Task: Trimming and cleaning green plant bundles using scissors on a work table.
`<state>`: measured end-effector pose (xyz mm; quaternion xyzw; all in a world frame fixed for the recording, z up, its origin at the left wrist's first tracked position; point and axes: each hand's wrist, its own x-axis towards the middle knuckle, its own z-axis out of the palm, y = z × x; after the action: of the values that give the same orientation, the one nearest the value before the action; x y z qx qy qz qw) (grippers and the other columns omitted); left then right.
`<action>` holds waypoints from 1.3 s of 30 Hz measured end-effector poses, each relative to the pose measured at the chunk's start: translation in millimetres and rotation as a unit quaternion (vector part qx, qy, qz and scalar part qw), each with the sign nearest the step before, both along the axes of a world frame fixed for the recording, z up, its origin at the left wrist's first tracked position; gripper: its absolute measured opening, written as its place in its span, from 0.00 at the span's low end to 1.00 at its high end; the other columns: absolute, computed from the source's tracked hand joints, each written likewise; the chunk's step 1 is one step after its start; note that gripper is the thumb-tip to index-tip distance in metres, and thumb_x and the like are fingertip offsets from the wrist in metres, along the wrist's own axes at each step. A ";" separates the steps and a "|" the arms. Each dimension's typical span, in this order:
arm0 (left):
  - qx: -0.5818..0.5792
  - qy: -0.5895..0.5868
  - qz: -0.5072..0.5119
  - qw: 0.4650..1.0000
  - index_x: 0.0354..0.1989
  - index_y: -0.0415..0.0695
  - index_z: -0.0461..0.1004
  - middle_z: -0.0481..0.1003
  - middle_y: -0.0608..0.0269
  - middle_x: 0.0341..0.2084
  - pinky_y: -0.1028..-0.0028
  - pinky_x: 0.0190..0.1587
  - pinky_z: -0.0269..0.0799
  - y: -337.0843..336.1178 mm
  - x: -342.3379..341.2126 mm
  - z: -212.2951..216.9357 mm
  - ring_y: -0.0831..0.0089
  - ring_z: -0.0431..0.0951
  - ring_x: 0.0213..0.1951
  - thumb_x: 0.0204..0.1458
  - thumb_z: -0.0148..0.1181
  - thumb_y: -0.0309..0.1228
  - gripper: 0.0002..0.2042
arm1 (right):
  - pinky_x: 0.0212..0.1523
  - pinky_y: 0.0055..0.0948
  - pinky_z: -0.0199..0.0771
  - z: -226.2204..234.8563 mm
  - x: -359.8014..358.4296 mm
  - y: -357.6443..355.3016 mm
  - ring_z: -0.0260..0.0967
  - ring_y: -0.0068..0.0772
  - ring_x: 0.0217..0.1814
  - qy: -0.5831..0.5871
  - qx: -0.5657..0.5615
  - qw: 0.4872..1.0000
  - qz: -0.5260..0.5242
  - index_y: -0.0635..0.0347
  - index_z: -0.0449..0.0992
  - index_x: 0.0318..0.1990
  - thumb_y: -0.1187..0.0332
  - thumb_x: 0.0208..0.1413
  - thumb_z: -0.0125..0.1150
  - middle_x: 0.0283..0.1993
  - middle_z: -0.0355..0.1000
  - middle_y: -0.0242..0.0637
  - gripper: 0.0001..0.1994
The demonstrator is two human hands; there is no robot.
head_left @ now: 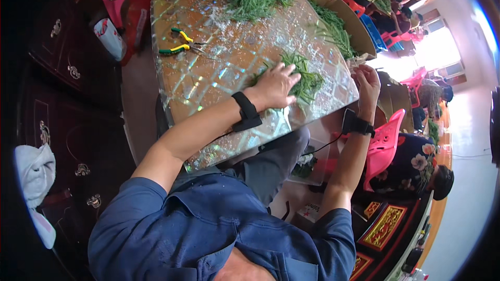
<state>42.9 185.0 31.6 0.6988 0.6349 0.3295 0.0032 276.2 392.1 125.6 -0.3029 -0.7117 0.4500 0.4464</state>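
Blue-sleeved, the left hand lay flat and spread, pressing a small bunch of thin, feathery green sprigs near the right edge of the glittery foil-covered table. Just beyond that edge, the right hand pinched a pale scrap, fingers curled.

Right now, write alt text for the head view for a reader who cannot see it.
A person in a blue shirt presses the left hand flat on a small bunch of green sprigs on a glittery table, while the right hand holds something small at the table edge. Yellow-and-green pliers lie farther back.
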 end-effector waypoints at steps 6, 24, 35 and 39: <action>-0.034 -0.363 -0.059 0.929 0.64 0.38 0.66 0.75 0.48 0.52 0.61 0.56 0.72 -55.3 -29.2 47.3 0.57 0.77 0.52 0.54 0.65 0.43 0.32 | 0.44 0.21 0.76 22.0 -7.3 -133.7 0.74 0.23 0.40 0.094 -0.042 0.995 0.020 0.62 0.73 0.51 0.75 0.63 0.58 0.44 0.77 0.35 0.10; 0.059 -0.801 0.027 0.595 0.46 0.43 0.79 0.76 0.71 0.25 0.76 0.32 0.74 -205.6 -87.3 -16.2 0.81 0.73 0.24 0.62 0.59 0.41 0.14 | 0.47 0.24 0.75 -93.2 -80.1 -263.6 0.74 0.26 0.42 0.038 -0.346 0.852 0.391 0.61 0.70 0.58 0.70 0.65 0.58 0.45 0.76 0.34 0.15; 0.053 -0.846 0.067 0.527 0.49 0.43 0.78 0.79 0.67 0.25 0.74 0.30 0.76 -211.5 -43.2 -28.6 0.80 0.76 0.24 0.64 0.56 0.38 0.13 | 0.49 0.26 0.76 -115.6 -134.5 -280.9 0.75 0.26 0.40 0.121 -0.257 0.906 0.314 0.65 0.69 0.59 0.69 0.68 0.54 0.42 0.77 0.36 0.16; 0.021 -0.870 0.054 0.489 0.48 0.43 0.77 0.78 0.66 0.26 0.72 0.29 0.76 -213.6 -40.9 -33.7 0.78 0.75 0.24 0.64 0.57 0.36 0.12 | 0.47 0.25 0.76 -120.4 -129.7 -279.5 0.75 0.25 0.39 0.150 -0.280 0.898 0.304 0.65 0.70 0.59 0.67 0.69 0.52 0.40 0.77 0.35 0.16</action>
<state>2.0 -28.6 -2.1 0.0208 0.3388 0.7830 0.5213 146.5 112.6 5.2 -0.1134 -0.5387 0.7843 0.2860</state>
